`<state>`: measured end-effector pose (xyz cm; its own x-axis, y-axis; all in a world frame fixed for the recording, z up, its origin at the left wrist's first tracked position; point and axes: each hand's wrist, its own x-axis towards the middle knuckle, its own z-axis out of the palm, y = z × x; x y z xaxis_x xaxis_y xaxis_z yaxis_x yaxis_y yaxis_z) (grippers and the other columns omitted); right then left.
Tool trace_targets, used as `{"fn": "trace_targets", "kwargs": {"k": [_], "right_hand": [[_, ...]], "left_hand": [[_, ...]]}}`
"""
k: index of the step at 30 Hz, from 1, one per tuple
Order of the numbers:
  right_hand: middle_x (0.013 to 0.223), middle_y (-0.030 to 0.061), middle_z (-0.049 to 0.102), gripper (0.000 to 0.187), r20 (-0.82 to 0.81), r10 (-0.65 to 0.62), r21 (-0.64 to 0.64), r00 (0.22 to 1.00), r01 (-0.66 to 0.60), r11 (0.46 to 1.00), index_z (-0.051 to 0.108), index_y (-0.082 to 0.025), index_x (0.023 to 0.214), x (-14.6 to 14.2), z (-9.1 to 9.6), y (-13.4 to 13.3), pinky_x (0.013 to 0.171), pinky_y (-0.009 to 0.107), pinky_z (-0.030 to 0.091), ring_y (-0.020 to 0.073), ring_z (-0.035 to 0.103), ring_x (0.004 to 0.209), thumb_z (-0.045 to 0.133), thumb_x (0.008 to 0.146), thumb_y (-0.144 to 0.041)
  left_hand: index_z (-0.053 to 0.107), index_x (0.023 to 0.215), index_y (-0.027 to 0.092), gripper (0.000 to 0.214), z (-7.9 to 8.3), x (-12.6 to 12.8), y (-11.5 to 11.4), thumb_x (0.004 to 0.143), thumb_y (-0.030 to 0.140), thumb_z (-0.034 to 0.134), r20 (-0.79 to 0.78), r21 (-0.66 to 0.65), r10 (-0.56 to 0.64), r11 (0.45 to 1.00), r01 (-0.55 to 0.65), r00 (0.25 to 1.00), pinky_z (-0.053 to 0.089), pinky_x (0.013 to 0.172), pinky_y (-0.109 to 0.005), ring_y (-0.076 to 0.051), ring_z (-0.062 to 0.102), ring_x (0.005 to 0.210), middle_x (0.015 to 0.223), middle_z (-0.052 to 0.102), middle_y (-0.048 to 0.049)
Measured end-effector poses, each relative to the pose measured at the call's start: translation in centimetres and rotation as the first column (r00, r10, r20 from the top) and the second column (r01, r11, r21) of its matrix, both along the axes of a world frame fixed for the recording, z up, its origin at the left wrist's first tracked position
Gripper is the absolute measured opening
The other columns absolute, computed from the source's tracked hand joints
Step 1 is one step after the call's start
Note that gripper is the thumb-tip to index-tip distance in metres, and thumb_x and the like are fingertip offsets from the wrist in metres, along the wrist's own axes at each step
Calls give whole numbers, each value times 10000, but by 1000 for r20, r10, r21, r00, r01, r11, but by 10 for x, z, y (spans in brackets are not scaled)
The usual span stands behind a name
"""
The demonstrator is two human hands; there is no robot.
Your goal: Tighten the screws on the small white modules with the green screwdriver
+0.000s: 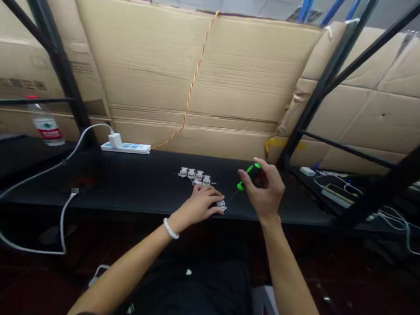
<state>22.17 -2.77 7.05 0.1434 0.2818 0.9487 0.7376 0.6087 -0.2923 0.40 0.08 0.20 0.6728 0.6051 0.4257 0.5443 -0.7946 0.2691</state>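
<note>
My right hand (267, 189) grips a screwdriver (245, 178) with a green and black handle, its thin shaft slanting down to the left. The tip is at or close to a small white part (221, 205) on the black table. My left hand (204, 204) is closed on that part, thumb on the near side and fingers on the far side. Just beyond the left fingers lies a group of small white pieces with dark pink bits (195, 174). Fine detail on these pieces is too small to make out.
A white power strip (131, 147) with a plugged-in charger (115, 140) stands at the back left. A white cable (20, 246) loops over the left side. Further left is a water bottle (47, 126). Cardboard (147, 67) walls the back; black metal posts (317, 98) flank the table.
</note>
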Motion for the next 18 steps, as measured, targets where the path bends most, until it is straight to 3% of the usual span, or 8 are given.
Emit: {"fn": "trace_targets", "kwargs": {"k": [6, 13, 18], "right_hand": [[775, 1, 596, 370, 7, -91, 34, 996, 91, 995, 764, -228, 1187, -10, 5, 0, 666, 335, 539, 172, 540, 637, 796, 936, -498], [786, 21, 647, 332, -43, -148, 43, 988, 150, 988, 774, -226, 1163, -14, 4, 7, 673, 347, 560, 173, 547, 626, 784, 941, -473], [960, 73, 762, 393, -70, 26, -70, 997, -31, 997, 753, -204, 1270, 0, -2, 16, 775, 389, 628, 212, 692, 754, 738, 968, -455]], "left_hand": [[765, 1296, 250, 370, 2, 0, 0, 1027, 495, 698, -4, -13, 1, 1000, -1, 1000, 324, 1142, -517, -302, 615, 1312, 1333, 767, -100], [762, 1298, 266, 370, 2, 0, -1, 1045, 514, 657, 6, -20, -1, 1000, 1, 1000, 322, 1155, -530, -306, 603, 1317, 1341, 761, -97], [767, 1297, 256, 379, 2, -1, -1, 1043, 516, 661, 21, -30, -3, 1000, 4, 1000, 321, 1171, -538, -308, 611, 1310, 1323, 767, -109]]}}
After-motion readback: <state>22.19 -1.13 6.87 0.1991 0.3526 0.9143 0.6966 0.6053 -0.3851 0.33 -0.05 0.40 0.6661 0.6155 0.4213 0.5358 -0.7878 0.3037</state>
